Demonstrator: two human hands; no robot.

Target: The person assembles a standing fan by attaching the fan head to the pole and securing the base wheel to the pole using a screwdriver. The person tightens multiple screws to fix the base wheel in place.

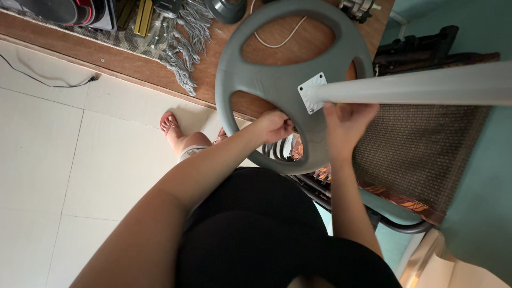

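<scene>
A round grey plastic base with spoke cut-outs (277,80) filled the upper centre of the frame, joined through a small square white plate (312,92) to a pale metal pole (416,85) running off to the right edge. The left hand (273,126) curled closed on the base's lower spoke. The right hand (346,120) gripped just under the plate. A frayed grey woven mat (181,42) lay at upper left.
</scene>
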